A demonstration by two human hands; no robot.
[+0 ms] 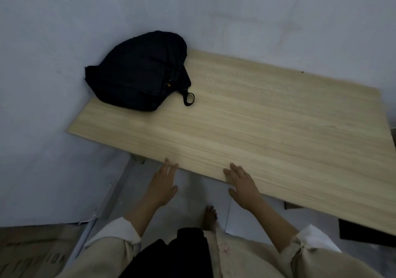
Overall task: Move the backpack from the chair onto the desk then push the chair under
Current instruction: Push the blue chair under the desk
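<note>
Pale wood-grain laminate covers the table [267,127], and both hands are laid flat at its near edge. The left hand [162,183] is held open with its fingers [169,166] loosely spread; only the tips are seen touching the table's edge, while the palm hangs over the floor [192,192]. The right hand [242,183] is likewise opened flat, its fingers [234,169] slightly parted and rested on the tabletop, with the thumb kept off the edge. Nothing is gripped by either hand.

The backpack [139,72], dark navy or black, is seen lying on the far left corner of the table, pushed against the wall [64,42], well apart from both hands. Its carry loop [188,98] is draped onto the wood to its right.

A bare foot [210,215] is visible on the floor between the forearms. A dark flat shape [364,230] shows under the table's near right edge, but it cannot be identified in the dim light. The table's right end is cut off by the frame.
</note>
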